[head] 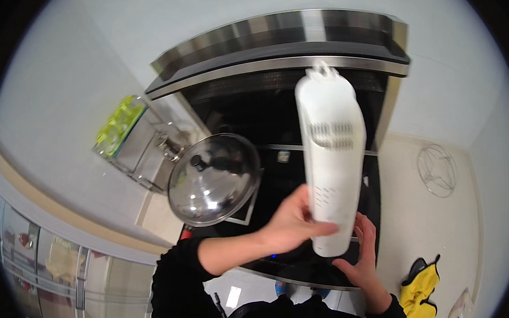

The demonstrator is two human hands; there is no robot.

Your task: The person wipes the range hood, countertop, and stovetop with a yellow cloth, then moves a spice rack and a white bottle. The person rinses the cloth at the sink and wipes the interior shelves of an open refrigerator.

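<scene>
A long white plastic housing (336,167) with rows of vent slots and a pronged tip is held up over the black cooktop (279,201). My left hand (296,226) grips it near the lower end, thumb across the front and fingers around its left side. Beside that lower end is my right hand (361,253), thumb and fingers apart. Whether its fingertips touch the housing I cannot tell. Part of the cooktop is hidden behind the housing.
A wok with a domed metal lid (220,178) covers the left burner. Behind stands a stainless range hood (275,66). At left is a wire rack (136,162) with green-topped items. The right counter holds a round wire stand (437,170) and yellow-and-black cloth (420,291).
</scene>
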